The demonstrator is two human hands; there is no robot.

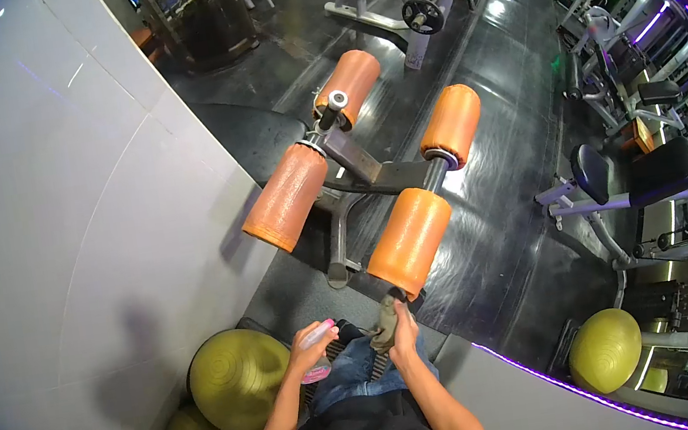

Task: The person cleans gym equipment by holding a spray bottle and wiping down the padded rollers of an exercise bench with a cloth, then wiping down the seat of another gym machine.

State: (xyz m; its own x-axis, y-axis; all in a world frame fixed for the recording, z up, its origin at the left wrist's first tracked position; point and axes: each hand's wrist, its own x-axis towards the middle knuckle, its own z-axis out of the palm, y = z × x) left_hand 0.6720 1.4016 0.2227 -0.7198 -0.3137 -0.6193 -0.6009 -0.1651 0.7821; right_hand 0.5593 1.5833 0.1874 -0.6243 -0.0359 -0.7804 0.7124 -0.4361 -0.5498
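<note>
My left hand (pixel 302 351) is closed around a clear spray bottle with pink parts (pixel 317 334), held in front of my lap. In my right hand (pixel 404 331) is a bunched olive-grey cloth (pixel 385 326), gripped close to the lower end of an orange roller pad (pixel 411 241). I cannot tell whether the cloth touches the pad. That pad shares a metal bar with a second orange pad (pixel 451 125). Two more orange pads, a near one (pixel 287 197) and a far one (pixel 350 86), sit on the parallel bar of the same bench machine.
A white tiled wall (pixel 53 212) rises at my left. Two stacked yellow-green exercise balls (pixel 242 379) stand beside my left arm. Another yellow-green ball (pixel 607 350) is at the right, past a purple light strip (pixel 552 382). Black-padded gym machines (pixel 661 170) line the right side.
</note>
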